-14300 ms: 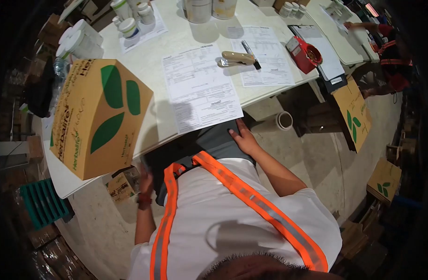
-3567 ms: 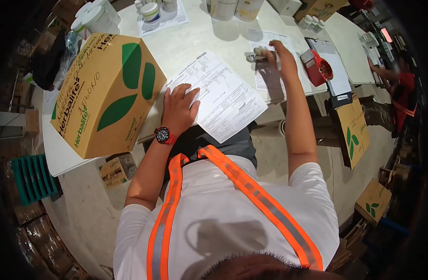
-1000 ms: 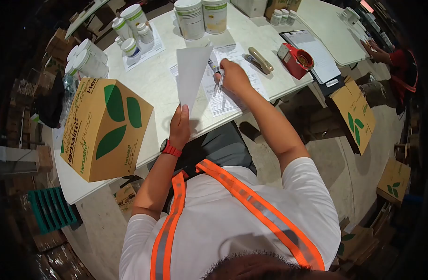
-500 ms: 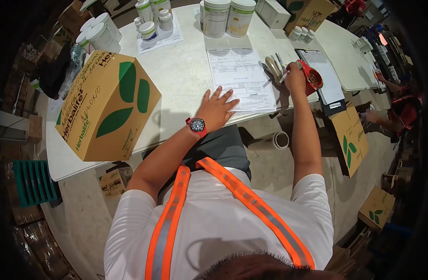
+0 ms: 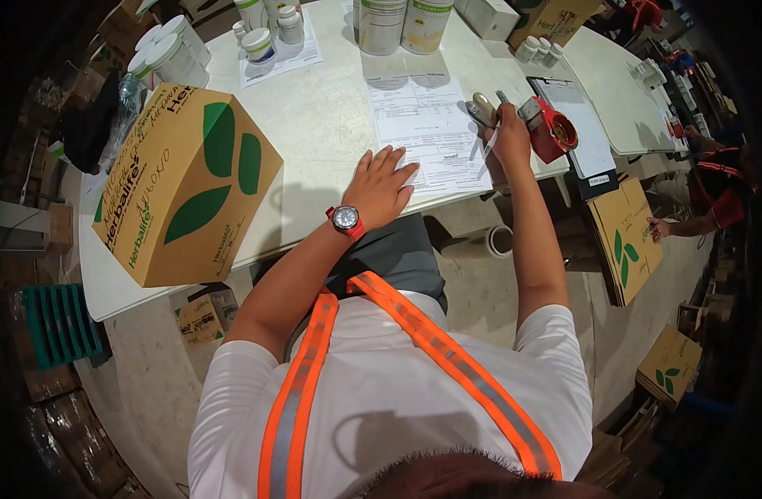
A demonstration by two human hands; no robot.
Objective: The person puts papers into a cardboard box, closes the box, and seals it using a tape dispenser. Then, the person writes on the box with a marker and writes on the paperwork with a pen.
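My left hand (image 5: pixel 382 188) lies flat with its fingers spread, at the table's front edge beside the lower left of a printed form (image 5: pixel 422 125). A red watch is on that wrist. Over the form's right edge, my right hand (image 5: pixel 511 140) is closed around a slim white pen (image 5: pixel 491 141), its tip pointing down toward the paper. Just beyond those fingers lies a beige-handled tool (image 5: pixel 481 108), partly hidden. A red tape dispenser (image 5: pixel 554 133) sits right of my right hand, against a clipboard (image 5: pixel 576 125) with a sheet on it.
A large carton (image 5: pixel 189 187) stands at the left. White tubs (image 5: pixel 173 54) and bottles (image 5: pixel 289 25) stand behind, with two tall canisters (image 5: pixel 404 25) beyond the form. Flattened cartons (image 5: pixel 626 241) lean off the table's right end, near another person's hand (image 5: pixel 659 229).
My right hand has moved slightly left from beside the tape dispenser, and now has a pen in it over the form. My left hand stays flat. The other person's hand has reached the flattened cartons.
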